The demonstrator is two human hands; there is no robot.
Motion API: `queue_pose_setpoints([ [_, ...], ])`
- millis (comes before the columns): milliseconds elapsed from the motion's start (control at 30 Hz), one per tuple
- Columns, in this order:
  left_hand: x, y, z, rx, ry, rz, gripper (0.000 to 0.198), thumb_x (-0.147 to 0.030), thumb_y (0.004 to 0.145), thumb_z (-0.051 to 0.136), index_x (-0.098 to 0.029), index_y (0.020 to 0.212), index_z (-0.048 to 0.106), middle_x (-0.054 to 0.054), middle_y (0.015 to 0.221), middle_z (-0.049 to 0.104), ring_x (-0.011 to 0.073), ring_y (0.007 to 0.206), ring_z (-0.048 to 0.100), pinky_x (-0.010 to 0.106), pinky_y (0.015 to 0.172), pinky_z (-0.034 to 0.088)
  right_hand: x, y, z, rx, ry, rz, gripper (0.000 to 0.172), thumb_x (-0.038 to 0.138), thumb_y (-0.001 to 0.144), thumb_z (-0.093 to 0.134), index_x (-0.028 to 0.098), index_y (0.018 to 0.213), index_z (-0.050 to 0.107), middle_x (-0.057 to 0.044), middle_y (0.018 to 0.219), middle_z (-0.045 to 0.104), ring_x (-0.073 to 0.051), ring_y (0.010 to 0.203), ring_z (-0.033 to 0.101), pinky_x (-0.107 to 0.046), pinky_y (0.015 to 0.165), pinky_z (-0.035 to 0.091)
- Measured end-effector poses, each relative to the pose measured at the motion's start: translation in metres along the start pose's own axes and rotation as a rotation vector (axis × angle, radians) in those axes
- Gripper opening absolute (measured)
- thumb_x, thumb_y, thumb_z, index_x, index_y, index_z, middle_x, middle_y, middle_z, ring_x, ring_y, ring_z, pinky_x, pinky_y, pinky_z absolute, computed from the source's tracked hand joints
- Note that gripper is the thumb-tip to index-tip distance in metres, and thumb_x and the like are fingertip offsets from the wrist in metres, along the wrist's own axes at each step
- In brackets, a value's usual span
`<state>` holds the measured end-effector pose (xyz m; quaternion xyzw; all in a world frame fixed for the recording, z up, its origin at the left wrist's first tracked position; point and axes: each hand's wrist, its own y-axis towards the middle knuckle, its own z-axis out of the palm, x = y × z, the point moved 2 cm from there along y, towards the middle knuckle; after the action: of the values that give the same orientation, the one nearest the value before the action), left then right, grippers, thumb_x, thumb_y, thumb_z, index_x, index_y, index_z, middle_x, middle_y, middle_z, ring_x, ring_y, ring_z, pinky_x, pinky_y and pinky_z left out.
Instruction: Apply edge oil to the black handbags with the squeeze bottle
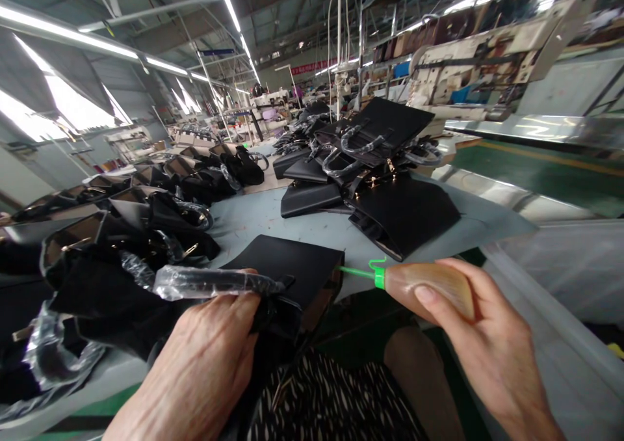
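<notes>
A black handbag (292,255) lies on its side at the near edge of the table, its plastic-wrapped handle (205,283) arching toward the left. My left hand (214,343) is closed on the bag just below that handle; its fingertips are partly hidden. In my right hand (472,324) is a squeeze bottle (424,288) of amber-brown liquid with a green cap and a thin green nozzle. Fingers and thumb wrap round the bottle's body. The nozzle points left, its tip at the bag's right-hand edge; whether it touches, I cannot tell.
Black handbags with wrapped handles (141,233) crowd the left side. Another pile of black bags (380,161) stands farther back on the grey-blue tabletop (244,213). A pale plastic bin (546,311) is at my right, with a sewing machine (478,64) behind it.
</notes>
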<state>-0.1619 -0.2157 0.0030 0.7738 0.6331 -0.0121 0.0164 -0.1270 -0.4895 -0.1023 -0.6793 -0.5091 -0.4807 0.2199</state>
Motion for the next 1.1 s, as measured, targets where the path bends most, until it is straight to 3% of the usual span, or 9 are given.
queue_pose_setpoints([
  [200,0.002,0.000,-0.001,-0.011,0.005,0.016,0.040,-0.011,0.074,0.036,-0.020,0.107,0.056,0.009,0.113,0.062,0.0222,0.110,0.059,0.041,0.098,0.046,0.004,-0.003,0.001,0.005,0.034,-0.030,0.047,0.061,0.073,0.061,0.027,0.104,0.058,-0.003,0.099,0.067,-0.028,0.090,0.063,-0.036,0.067,0.056],
  [367,0.003,0.001,0.000,0.028,-0.013,-0.030,0.036,-0.012,0.076,0.035,-0.019,0.103,0.058,0.009,0.108,0.064,0.0226,0.102,0.061,0.041,0.092,0.048,0.004,-0.014,-0.004,0.035,0.083,-0.050,0.044,0.059,0.070,0.063,0.027,0.100,0.061,-0.002,0.096,0.069,-0.028,0.084,0.066,-0.033,0.064,0.058],
  [533,0.001,0.001,-0.003,0.050,-0.046,-0.051,0.032,-0.012,0.077,0.034,-0.019,0.097,0.058,0.008,0.105,0.064,0.0227,0.096,0.062,0.041,0.087,0.048,-0.004,-0.031,-0.008,0.205,0.159,-0.087,0.040,0.054,0.072,0.064,0.029,0.104,0.061,-0.002,0.096,0.071,-0.027,0.082,0.068,-0.029,0.059,0.060],
  [667,0.001,0.000,-0.004,0.066,-0.055,-0.074,0.026,-0.013,0.079,0.033,-0.021,0.090,0.056,0.007,0.104,0.063,0.0224,0.095,0.061,0.040,0.084,0.048,-0.018,-0.040,-0.009,0.250,0.185,-0.039,0.039,0.050,0.073,0.065,0.032,0.107,0.061,-0.001,0.100,0.070,-0.027,0.085,0.068,-0.028,0.062,0.060],
  [900,0.000,0.003,-0.004,0.038,-0.062,-0.050,0.028,-0.011,0.076,0.032,-0.020,0.089,0.055,0.007,0.099,0.063,0.0237,0.095,0.061,0.041,0.083,0.048,-0.025,-0.043,-0.015,0.213,0.105,0.102,0.042,0.057,0.071,0.063,0.033,0.106,0.059,-0.003,0.101,0.070,-0.031,0.088,0.066,-0.036,0.065,0.060],
  [1100,0.002,-0.001,-0.005,0.070,-0.059,-0.077,0.029,-0.012,0.075,0.033,-0.020,0.092,0.055,0.008,0.103,0.062,0.0238,0.097,0.060,0.042,0.086,0.047,-0.014,-0.039,-0.014,0.102,-0.015,0.062,0.050,0.067,0.065,0.061,0.032,0.101,0.059,-0.002,0.094,0.070,-0.032,0.083,0.065,-0.043,0.065,0.058],
])
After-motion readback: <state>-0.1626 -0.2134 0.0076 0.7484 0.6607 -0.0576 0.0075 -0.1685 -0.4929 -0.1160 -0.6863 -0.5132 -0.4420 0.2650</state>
